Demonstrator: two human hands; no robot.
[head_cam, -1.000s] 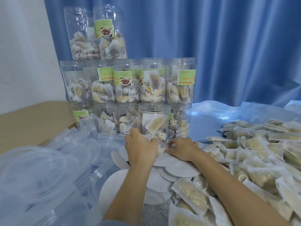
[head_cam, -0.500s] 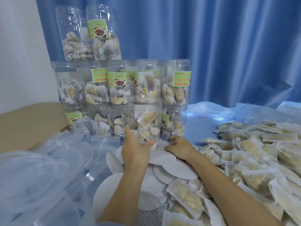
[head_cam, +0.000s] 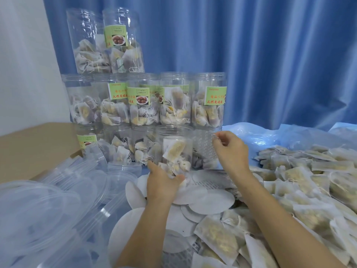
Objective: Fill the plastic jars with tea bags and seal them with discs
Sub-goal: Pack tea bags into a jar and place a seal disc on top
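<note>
Now upright among the scattered discs, just in front of the lowest row of the stack: clear cylindrical plastic jar (head_cam: 174, 144), loaded to about half its height with pale paper tea bags, mouth apparently not yet covered. Gripped low at its foot by the left hand (head_cam: 162, 182), thumb in front and fingers behind, much as half a second ago, though shifted a little nearer. Changed most: right hand (head_cam: 231, 151), a moment back pressed flat onto the pile of white round paper discs (head_cam: 210, 202), now raised level with the jar's upper half, fingertips pinched on the edge of a thin round disc with a dotted face (head_cam: 203, 147), held upright just beside the jar's right wall. Meaning, as a judgement: filling done for this jar, one seal singled out of the pile, sealing step begun; left to do, turning the disc flat and pressing it into the mouth. Risk of a second disc clinging behind the first; cannot tell from this view. Further out: three-tier stack of filled, green-labelled clear jars (head_cam: 173, 101) behind; heap of loose tea bags (head_cam: 301, 176) to the right on a blue plastic sheet (head_cam: 260, 138); clear plastic lids and empty jars (head_cam: 48, 200) to the left; blue pleated curtain (head_cam: 270, 55) at the back.
</note>
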